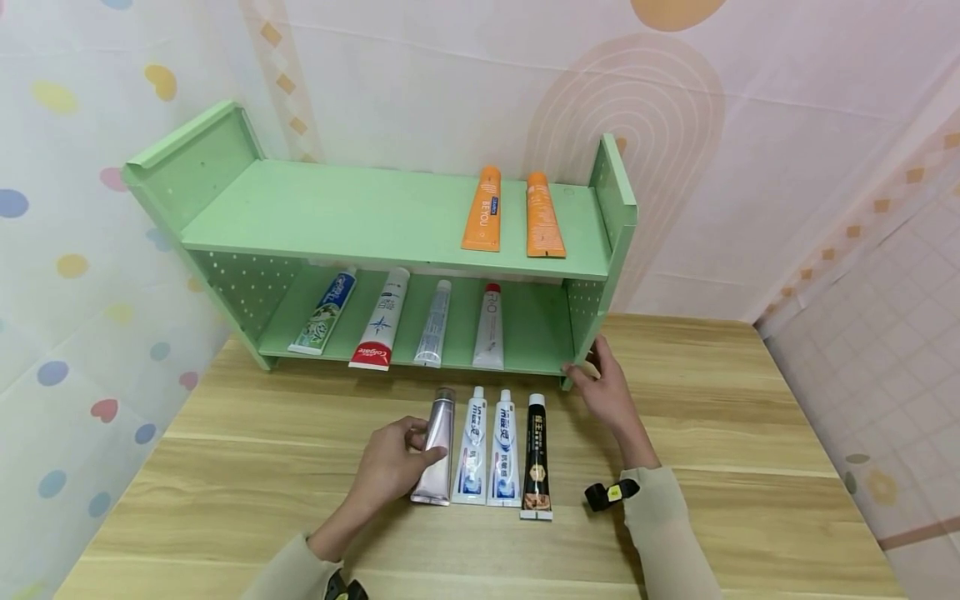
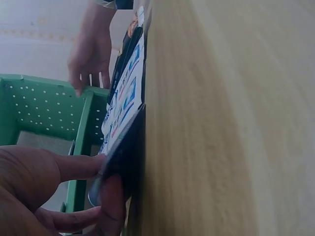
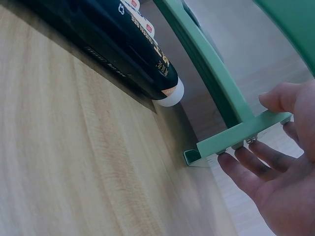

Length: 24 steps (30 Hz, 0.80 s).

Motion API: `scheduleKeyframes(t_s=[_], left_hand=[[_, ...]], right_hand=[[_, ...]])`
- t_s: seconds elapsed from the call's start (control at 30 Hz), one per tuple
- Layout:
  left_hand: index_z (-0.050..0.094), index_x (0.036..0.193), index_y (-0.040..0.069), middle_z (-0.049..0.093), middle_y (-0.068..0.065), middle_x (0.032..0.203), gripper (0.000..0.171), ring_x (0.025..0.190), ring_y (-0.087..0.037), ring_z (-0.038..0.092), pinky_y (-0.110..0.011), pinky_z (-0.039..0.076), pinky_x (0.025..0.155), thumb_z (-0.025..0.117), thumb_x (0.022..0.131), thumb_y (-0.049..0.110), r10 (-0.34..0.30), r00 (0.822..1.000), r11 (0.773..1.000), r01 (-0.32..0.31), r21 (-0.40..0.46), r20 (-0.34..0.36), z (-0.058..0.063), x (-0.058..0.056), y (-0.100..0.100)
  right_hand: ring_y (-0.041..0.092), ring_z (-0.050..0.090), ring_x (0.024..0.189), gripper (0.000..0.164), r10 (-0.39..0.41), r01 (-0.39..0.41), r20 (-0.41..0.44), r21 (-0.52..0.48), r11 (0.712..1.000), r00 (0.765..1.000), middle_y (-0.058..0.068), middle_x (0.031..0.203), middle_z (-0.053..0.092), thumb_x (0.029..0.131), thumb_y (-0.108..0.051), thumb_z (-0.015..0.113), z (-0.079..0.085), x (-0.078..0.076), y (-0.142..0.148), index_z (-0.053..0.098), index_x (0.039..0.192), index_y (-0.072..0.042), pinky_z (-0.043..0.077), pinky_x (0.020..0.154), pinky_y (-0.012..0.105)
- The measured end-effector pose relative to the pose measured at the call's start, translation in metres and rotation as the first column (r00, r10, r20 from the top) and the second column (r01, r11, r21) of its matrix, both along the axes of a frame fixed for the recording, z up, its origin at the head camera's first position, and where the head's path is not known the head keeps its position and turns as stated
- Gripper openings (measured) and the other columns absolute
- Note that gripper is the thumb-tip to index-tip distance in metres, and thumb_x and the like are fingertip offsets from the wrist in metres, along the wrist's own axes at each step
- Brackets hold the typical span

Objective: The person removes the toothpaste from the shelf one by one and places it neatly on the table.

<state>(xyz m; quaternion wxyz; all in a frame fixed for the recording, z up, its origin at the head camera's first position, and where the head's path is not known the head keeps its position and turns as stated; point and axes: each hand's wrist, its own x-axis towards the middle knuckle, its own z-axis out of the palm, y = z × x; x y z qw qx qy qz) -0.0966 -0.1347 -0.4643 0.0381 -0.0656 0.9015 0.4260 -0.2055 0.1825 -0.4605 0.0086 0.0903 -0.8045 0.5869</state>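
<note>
Tabletop (image 1: pixel 225 467), silver tube (image 1: pixel 442 427) between left fingers (image 1: pixel 410 424)

left grip (image 1: pixel 388 460) pinches a pinkish tube (image 1: pixel 442 429), right grip (image 1: pixel 606 393) holds the green shelf (image 1: pixel 337 208).

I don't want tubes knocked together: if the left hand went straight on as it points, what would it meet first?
Probably the nearest white-and-blue tube, just right of the silvery tube that the left hand pinches.

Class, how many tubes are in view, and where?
10. Upper shelf: two orange tubes. Lower shelf: green tube, Colgate tube, silver tube, red-capped tube. Before the rack: metallic tube in left hand, two white tubes, black tube. None seems hidden.
</note>
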Motion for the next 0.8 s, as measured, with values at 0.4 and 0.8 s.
scheduleKeyframes(t_s=[0.4, 0.8], left_hand=[[0.069, 0.123, -0.004, 0.070, -0.009, 0.087, 0.048, 0.071, -0.016, 0.059, -0.027, 0.052, 0.059, 0.085, 0.082, 0.014, -0.028, 0.999, 0.999, 0.027, -0.028, -0.039, -0.0023, -0.0007, 0.0012], [0.068, 0.126, -0.003, 0.068, -0.010, 0.092, 0.052, 0.079, -0.019, 0.058, -0.029, 0.050, 0.066, 0.085, 0.082, 0.021, -0.032, 0.999, 0.997, 0.029, -0.066, -0.044, 0.0025, 0.0017, -0.0029]], right_hand=[[0.040, 0.042, 0.145, 0.066, -0.001, 0.001, 0.001, -0.003, 1.000, 1.000, 0.015, 0.158, 0.043, 0.101, -0.013, 0.062, -0.0004, 0.0011, 0.0015, 0.031, 0.159, -0.025, 0.045, 0.110, 0.065], [0.041, 0.042, 0.145, 0.066, 0.007, -0.007, -0.002, 0.006, 1.000, 1.000, 0.016, 0.158, 0.042, 0.102, -0.012, 0.061, 0.0039, 0.0036, -0.0008, 0.031, 0.160, -0.024, 0.044, 0.110, 0.066]])
